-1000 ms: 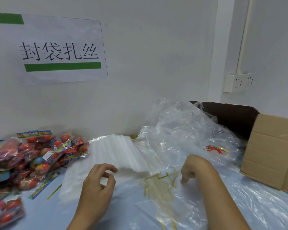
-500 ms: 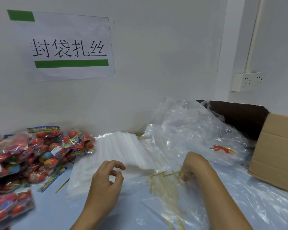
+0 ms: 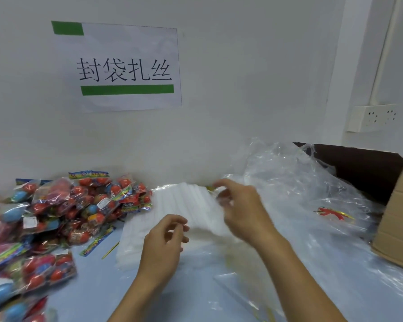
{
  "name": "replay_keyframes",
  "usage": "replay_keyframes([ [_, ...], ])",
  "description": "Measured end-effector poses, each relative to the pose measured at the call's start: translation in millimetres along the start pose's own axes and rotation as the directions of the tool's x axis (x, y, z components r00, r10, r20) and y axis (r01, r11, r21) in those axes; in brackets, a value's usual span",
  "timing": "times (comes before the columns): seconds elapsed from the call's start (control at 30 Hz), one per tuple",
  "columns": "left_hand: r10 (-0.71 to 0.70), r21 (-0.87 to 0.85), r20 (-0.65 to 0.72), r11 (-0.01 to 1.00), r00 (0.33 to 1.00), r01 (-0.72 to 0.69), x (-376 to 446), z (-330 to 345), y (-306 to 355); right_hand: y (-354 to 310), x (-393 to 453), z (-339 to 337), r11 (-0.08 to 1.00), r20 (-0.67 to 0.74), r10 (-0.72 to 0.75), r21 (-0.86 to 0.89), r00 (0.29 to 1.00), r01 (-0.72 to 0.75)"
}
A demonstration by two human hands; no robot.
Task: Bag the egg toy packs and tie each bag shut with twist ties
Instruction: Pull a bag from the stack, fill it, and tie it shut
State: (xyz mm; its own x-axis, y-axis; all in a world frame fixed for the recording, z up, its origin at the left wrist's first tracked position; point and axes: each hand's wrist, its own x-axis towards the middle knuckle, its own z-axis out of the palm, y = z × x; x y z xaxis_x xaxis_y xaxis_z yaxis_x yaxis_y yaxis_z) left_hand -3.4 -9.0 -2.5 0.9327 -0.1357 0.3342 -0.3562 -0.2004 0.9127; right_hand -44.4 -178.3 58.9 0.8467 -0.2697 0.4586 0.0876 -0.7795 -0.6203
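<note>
Egg toy packs (image 3: pixel 56 217), red and blue eggs in printed wrappers, lie heaped on the left of the pale blue table (image 3: pixel 91 282). A stack of flat white bags (image 3: pixel 179 205) sits in the middle. My left hand (image 3: pixel 165 245) hovers over the near end of the stack with fingers loosely curled, holding nothing. My right hand (image 3: pixel 240 205) is blurred and reaches across the far right end of the stack, its fingertips at the bags' edge. Whether it holds anything is hidden by the blur. One gold twist tie (image 3: pixel 109 249) lies by the stack, and others are mostly hidden under my right forearm.
Crumpled clear plastic (image 3: pixel 300 182) is piled at the right, with a red and yellow item (image 3: pixel 333 212) inside. A cardboard box (image 3: pixel 400 219) stands at the right edge. The wall close behind carries a paper sign (image 3: pixel 126 68) and a socket (image 3: pixel 372 117).
My right hand left the twist ties and swung up and left to the far end of the bag stack. My left hand stayed over the stack's near end.
</note>
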Motion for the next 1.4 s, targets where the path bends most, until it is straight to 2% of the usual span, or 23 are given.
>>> replay_keyframes([
  [0.07,-0.177,-0.236,-0.018,0.957,0.984,0.168,5,-9,6,-22,-10,22,0.978,0.113,-0.193,0.103,0.975,0.182],
  [0.13,-0.344,-0.438,0.097,0.828,0.934,0.351,9,-23,8,-39,-18,44,0.948,0.198,-0.311,0.139,0.930,0.287],
  [0.2,-0.366,-0.549,0.288,0.694,0.885,0.466,11,-37,9,-51,-26,60,0.925,0.238,-0.370,0.187,0.898,0.332],
  [0.27,-0.294,-0.555,0.420,0.665,0.859,0.499,13,-49,6,-57,-30,70,0.906,0.254,-0.410,0.226,0.876,0.358],
  [0.3,-0.277,-0.551,0.430,0.673,0.859,0.493,14,-52,4,-58,-32,73,0.900,0.266,-0.421,0.243,0.867,0.363],
  [0.37,-0.333,-0.547,0.343,0.689,0.878,0.475,18,-52,-1,-57,-36,78,0.894,0.310,-0.427,0.286,0.849,0.345],
  [0.47,-0.414,-0.491,0.058,0.781,0.909,0.387,23,-51,-10,-50,-38,82,0.877,0.337,-0.452,0.334,0.826,0.344],
  [0.57,-0.317,-0.382,-0.128,0.890,0.940,0.249,25,-57,-11,-38,-30,79,0.901,0.234,-0.380,0.314,0.895,0.301],
  [0.7,-0.251,-0.394,-0.143,0.902,0.957,0.178,20,-54,-8,-23,-20,79,0.962,0.118,-0.140,0.251,0.983,0.107],
  [0.8,-0.206,-0.435,-0.140,0.892,0.969,0.127,17,-47,-4,-25,-19,82,0.948,0.198,-0.033,0.318,0.980,-0.032],
  [0.9,-0.138,-0.469,-0.066,0.879,0.988,0.092,15,-41,-2,-27,-20,87,0.948,0.249,-0.030,0.314,0.968,-0.051],
  [0.97,-0.086,-0.421,-0.037,0.905,0.996,0.062,14,-39,-2,-26,-19,87,0.953,0.190,-0.022,0.300,0.981,-0.037],
  [1.07,-0.023,-0.249,-0.035,0.968,0.999,0.014,16,-38,-4,-22,-14,83,0.959,0.125,-0.005,0.281,0.992,-0.030],
  [1.17,0.044,0.115,0.000,0.992,0.999,-0.044,16,-44,-8,-12,-5,71,0.955,-0.078,0.139,0.273,0.987,-0.113],
  [1.2,0.051,0.246,-0.032,0.968,0.998,-0.042,16,-45,-10,-7,-2,64,0.950,-0.177,0.211,0.268,0.961,-0.159],
  [1.27,0.048,0.349,-0.204,0.937,0.978,0.027,17,-48,-12,1,1,55,0.929,-0.268,0.293,0.308,0.918,-0.207],
  [1.33,0.063,0.332,-0.336,0.942,0.940,0.056,18,-50,-12,-1,0,55,0.929,-0.199,0.234,0.334,0.952,-0.158],
  [1.4,0.082,0.300,-0.354,0.954,0.932,0.029,19,-48,-10,-9,-5,62,0.971,-0.064,0.063,0.236,0.996,-0.046],
])
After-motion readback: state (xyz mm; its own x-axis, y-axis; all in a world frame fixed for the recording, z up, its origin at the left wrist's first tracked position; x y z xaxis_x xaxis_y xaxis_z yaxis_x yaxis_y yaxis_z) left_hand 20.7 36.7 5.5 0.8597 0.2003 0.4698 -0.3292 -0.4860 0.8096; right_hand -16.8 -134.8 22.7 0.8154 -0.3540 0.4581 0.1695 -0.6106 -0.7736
